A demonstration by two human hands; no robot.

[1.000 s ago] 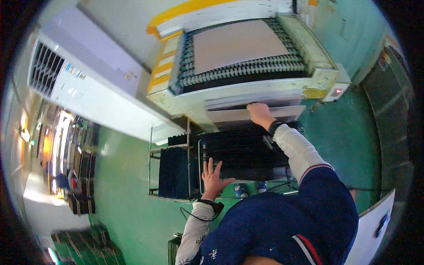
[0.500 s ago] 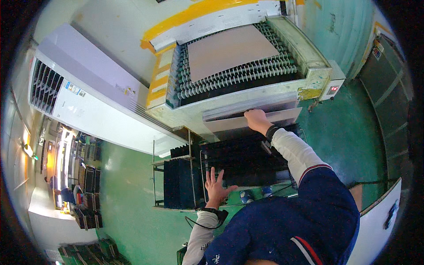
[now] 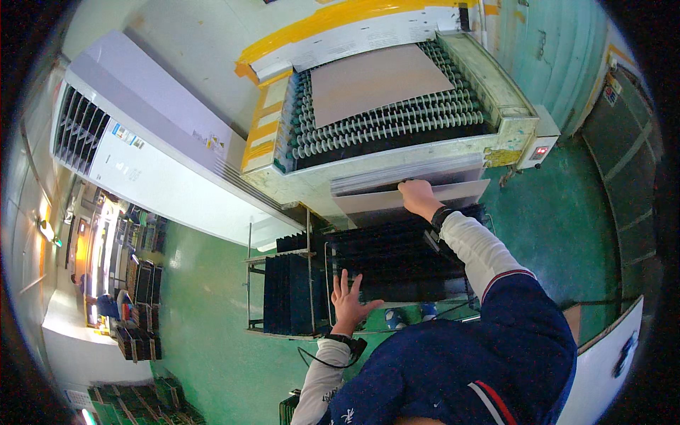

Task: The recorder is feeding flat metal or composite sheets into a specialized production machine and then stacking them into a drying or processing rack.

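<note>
My right hand point(image 3: 421, 199) is closed on the top edge of a thin pinkish-brown panel point(image 3: 453, 193), fingers over the rim. That panel stands tilted in front of a stack of similar thin sheets point(image 3: 404, 176), which leans against the front of a roller machine point(image 3: 411, 152). Below it is a wire rack point(image 3: 328, 265) full of dark upright panels point(image 3: 397, 255). My left hand point(image 3: 348, 303) hovers over or touches the rack's near left part, palm down with fingers spread, holding nothing. The lower part of the gripped panel is hidden behind the rack's contents.
Another pinkish panel point(image 3: 382, 81) lies on the machine's rollers point(image 3: 389, 125). A second rack of dark panels point(image 3: 290, 294) stands left of the first. A white air conditioner point(image 3: 170, 177) is at the left, a white board point(image 3: 602, 361) at the lower right. People work far left.
The view has shifted slightly. The panel on the rollers lies a little farther back, with more rollers showing in front. Both hands stay nearly in place, the right still holding the panel edge.
</note>
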